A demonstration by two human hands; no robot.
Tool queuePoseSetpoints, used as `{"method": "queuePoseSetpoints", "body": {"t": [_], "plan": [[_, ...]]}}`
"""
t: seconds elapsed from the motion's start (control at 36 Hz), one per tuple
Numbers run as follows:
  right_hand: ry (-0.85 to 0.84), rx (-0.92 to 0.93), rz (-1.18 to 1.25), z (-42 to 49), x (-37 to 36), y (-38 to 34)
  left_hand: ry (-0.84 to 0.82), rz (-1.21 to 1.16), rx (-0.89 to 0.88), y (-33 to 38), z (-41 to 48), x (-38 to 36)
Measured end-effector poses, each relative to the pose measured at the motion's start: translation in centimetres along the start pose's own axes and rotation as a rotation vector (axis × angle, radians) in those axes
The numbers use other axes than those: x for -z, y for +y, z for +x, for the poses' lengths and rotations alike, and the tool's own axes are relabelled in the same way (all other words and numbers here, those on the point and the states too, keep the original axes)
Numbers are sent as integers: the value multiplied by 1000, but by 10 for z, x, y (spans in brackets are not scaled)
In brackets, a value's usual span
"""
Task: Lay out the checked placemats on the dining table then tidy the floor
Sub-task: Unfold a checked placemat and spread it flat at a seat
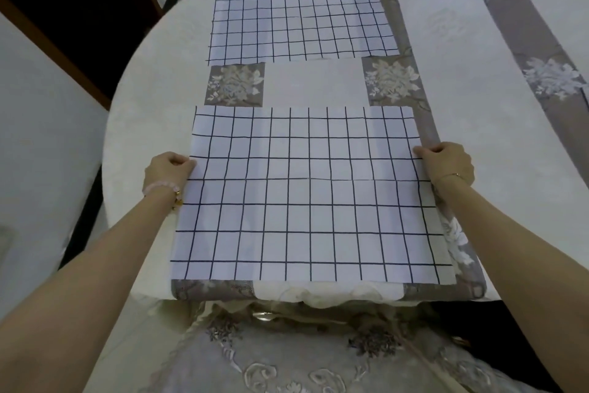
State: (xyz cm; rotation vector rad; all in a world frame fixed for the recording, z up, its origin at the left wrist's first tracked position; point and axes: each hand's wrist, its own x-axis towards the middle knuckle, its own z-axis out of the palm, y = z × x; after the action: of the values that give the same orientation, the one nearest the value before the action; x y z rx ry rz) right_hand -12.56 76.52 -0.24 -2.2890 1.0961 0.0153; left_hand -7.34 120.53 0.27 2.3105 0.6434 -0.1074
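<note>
While both hands grip its side edges, near placemat [310,198] flat, far placemat [301,18] apart.

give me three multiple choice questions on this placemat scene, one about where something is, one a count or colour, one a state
1. Where does the far placemat lie relative to the near placemat?
A. stacked on it
B. across the table, a strip of tablecloth between them
C. on the chair seat

2. How many checked placemats are on the table?
A. one
B. two
C. four

3. What are the hands doing with the near placemat?
A. the left hand and right hand each grip a side edge
B. only one hand touches it
C. both hover above without contact

Answers:
1. B, bare patterned cloth shows between the two mats.
2. B, one far and one near mat are visible.
3. A, fingers are closed on the left and right edges.
</note>
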Motion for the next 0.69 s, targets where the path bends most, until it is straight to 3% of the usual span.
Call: {"method": "queuePoseSetpoints", "body": {"t": [0.19,0.31,0.5,0.69], "plan": [[44,56,130,-14,4,5,31,75,-20,-4,-3,4],[36,308,40,-50,9,25,104,258,-262,-12,-13,5],[-54,786,-273,-123,-7,78,-217,438,-748,-32,-19,-5],[-92,823,-457,-136,-14,95,-348,653,-712,-33,-13,-9]]}}
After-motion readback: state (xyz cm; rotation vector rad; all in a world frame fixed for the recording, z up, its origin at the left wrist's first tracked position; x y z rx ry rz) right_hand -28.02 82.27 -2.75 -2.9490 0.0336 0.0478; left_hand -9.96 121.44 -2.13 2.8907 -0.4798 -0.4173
